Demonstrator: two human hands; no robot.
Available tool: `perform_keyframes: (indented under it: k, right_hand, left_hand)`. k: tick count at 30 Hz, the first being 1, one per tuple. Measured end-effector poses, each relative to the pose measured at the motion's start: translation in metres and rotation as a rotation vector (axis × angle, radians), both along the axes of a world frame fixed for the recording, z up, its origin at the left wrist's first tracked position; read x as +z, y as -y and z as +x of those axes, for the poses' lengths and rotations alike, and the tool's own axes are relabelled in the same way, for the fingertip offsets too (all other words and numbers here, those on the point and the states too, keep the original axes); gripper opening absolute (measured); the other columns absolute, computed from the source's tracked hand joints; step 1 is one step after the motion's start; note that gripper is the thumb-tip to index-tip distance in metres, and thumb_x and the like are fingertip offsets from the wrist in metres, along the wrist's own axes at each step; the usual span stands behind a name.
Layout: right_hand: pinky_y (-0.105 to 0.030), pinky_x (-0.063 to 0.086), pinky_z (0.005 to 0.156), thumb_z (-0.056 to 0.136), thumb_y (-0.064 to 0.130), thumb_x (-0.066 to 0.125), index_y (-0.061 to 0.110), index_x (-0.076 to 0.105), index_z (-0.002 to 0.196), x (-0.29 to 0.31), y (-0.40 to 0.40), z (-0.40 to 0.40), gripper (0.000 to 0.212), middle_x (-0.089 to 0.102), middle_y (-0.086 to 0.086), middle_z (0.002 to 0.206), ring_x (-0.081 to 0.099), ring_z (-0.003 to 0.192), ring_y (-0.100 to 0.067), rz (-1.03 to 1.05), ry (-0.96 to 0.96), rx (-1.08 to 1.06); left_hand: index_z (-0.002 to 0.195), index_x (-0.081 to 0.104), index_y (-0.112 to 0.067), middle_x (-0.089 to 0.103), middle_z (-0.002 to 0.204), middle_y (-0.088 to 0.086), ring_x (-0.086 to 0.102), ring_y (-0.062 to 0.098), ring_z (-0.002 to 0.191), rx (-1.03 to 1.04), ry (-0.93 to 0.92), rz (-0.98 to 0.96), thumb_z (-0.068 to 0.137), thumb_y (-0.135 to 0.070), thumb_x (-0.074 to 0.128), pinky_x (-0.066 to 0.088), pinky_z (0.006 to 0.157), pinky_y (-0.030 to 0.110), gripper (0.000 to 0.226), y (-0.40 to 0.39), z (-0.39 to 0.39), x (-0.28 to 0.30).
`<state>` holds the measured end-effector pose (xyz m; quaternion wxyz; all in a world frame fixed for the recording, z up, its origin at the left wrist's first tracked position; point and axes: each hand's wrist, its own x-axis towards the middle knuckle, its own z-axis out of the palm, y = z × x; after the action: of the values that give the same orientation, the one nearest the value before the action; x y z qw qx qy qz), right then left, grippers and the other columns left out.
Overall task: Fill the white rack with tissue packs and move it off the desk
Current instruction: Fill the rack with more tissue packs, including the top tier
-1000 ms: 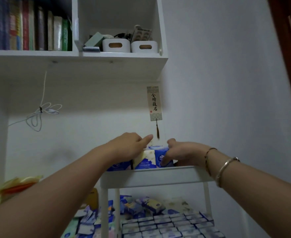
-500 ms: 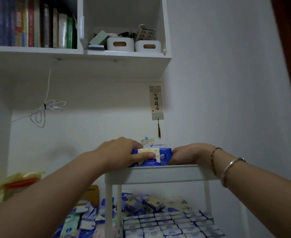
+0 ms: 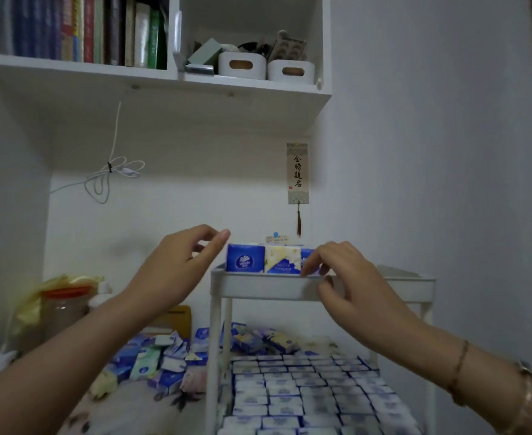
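- Your left hand (image 3: 177, 271) is empty: fingers loosely curled, spread a little, just left of the blue tissue pack (image 3: 245, 262) and not touching it.
- Your right hand (image 3: 343, 277) has fingertips (image 3: 309, 269) on the right end of the row of packs at the tray lip; whether they pinch a pack or only press it, I cannot tell.
- The row stands upright at the front left of the white rack (image 3: 268, 287), top tray: blue pack, then cream pack (image 3: 283, 261), then one mostly hidden by your right hand.
- The lower tier (image 3: 305, 390) looks tightly tiled with packs; the top tray appears mostly bare to the right.
- Loose packs (image 3: 164, 359) lie heaped on the desk, left of the rack.
- Judgement: square the row against the lip, faces flush, no gaps, before fetching more. Feed from the left heap; build rightward.
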<state>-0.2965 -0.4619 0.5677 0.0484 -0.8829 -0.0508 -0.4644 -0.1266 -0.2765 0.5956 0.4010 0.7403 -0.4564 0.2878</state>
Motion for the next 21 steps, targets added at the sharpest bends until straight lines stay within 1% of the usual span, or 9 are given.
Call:
perform_keyframes:
  k: [3, 5, 9, 11, 14, 16, 17, 19, 21]
  right_hand:
    - [-0.019, 0.038, 0.082, 0.083, 0.02, 0.037, 0.028, 0.055, 0.094, -0.025, -0.008, -0.002, 0.022, 0.05, 0.016, 0.091, 0.045, 0.093, -0.004, -0.083, -0.112, 0.028]
    - [-0.021, 0.039, 0.083, 0.083, 0.028, 0.031, 0.029, 0.054, 0.097, -0.045, -0.01, 0.007, 0.027, 0.05, 0.016, 0.092, 0.045, 0.093, -0.004, -0.149, -0.2, 0.017]
    - [-0.025, 0.04, 0.083, 0.082, 0.03, 0.027, 0.03, 0.054, 0.097, -0.082, -0.001, 0.042, 0.03, 0.05, 0.015, 0.093, 0.045, 0.092, -0.005, -0.156, -0.314, 0.01]
    - [-0.026, 0.041, 0.082, 0.083, 0.029, 0.03, 0.03, 0.055, 0.096, -0.098, 0.007, 0.065, 0.028, 0.052, 0.014, 0.092, 0.044, 0.091, -0.003, -0.1, -0.364, 0.0]
    - [-0.03, 0.044, 0.081, 0.084, 0.018, 0.044, 0.027, 0.059, 0.093, -0.117, 0.022, 0.108, 0.02, 0.055, 0.01, 0.091, 0.046, 0.09, -0.005, 0.013, -0.39, -0.009]
    - [-0.026, 0.04, 0.081, 0.087, 0.008, 0.048, 0.023, 0.059, 0.095, -0.126, 0.032, 0.143, 0.021, 0.052, 0.007, 0.094, 0.046, 0.092, -0.011, 0.044, -0.438, -0.034]
    - [-0.024, 0.036, 0.077, 0.088, 0.004, 0.047, 0.022, 0.057, 0.094, -0.126, 0.035, 0.157, 0.021, 0.048, 0.006, 0.094, 0.044, 0.093, -0.013, 0.062, -0.478, -0.054]
    - [-0.018, 0.031, 0.067, 0.089, -0.001, 0.045, 0.025, 0.05, 0.082, -0.131, 0.04, 0.189, 0.027, 0.044, 0.007, 0.088, 0.042, 0.088, -0.014, 0.152, -0.519, -0.068]
    - [-0.015, 0.034, 0.065, 0.09, -0.001, 0.047, 0.026, 0.048, 0.076, -0.136, 0.049, 0.222, 0.029, 0.048, 0.005, 0.086, 0.046, 0.084, -0.014, 0.251, -0.516, -0.077]
  left_hand:
    - [0.104, 0.065, -0.025, 0.063, 0.101, -0.012, 0.059, 0.008, 0.095, 0.051, -0.064, -0.035, 0.091, -0.055, 0.038, 0.046, 0.076, 0.03, 0.042, -0.017, 0.014, -0.022]
    - [0.102, 0.066, -0.023, 0.063, 0.102, -0.01, 0.06, 0.009, 0.091, 0.089, -0.105, -0.022, 0.095, -0.046, 0.043, 0.048, 0.075, 0.03, 0.033, -0.024, 0.025, -0.039]
    - [0.094, 0.067, -0.02, 0.065, 0.097, -0.011, 0.064, 0.006, 0.081, 0.08, -0.216, -0.019, 0.097, -0.032, 0.049, 0.048, 0.064, 0.023, 0.022, -0.022, 0.053, -0.077]
    - [0.089, 0.066, -0.021, 0.067, 0.091, -0.008, 0.064, 0.009, 0.081, 0.08, -0.263, -0.02, 0.096, -0.027, 0.051, 0.05, 0.068, 0.027, 0.017, -0.014, 0.071, -0.1]
    - [0.085, 0.063, -0.022, 0.065, 0.088, -0.005, 0.062, 0.014, 0.085, 0.13, -0.339, 0.007, 0.094, -0.02, 0.052, 0.05, 0.076, 0.031, 0.015, 0.0, 0.106, -0.14]
    - [0.095, 0.064, -0.022, 0.065, 0.102, -0.004, 0.062, 0.017, 0.094, 0.145, -0.415, 0.018, 0.093, -0.019, 0.051, 0.051, 0.083, 0.035, 0.014, 0.011, 0.132, -0.17]
    - [0.102, 0.063, -0.022, 0.064, 0.111, -0.004, 0.061, 0.019, 0.099, 0.157, -0.439, 0.028, 0.092, -0.018, 0.05, 0.05, 0.086, 0.036, 0.017, 0.017, 0.142, -0.18]
    - [0.119, 0.058, -0.021, 0.057, 0.127, 0.0, 0.054, 0.021, 0.112, 0.221, -0.453, 0.081, 0.091, -0.015, 0.05, 0.046, 0.094, 0.036, 0.029, 0.028, 0.162, -0.197]
    - [0.135, 0.047, -0.022, 0.044, 0.142, 0.001, 0.041, 0.023, 0.128, 0.281, -0.453, 0.164, 0.09, -0.013, 0.051, 0.038, 0.104, 0.04, 0.046, 0.037, 0.176, -0.212]
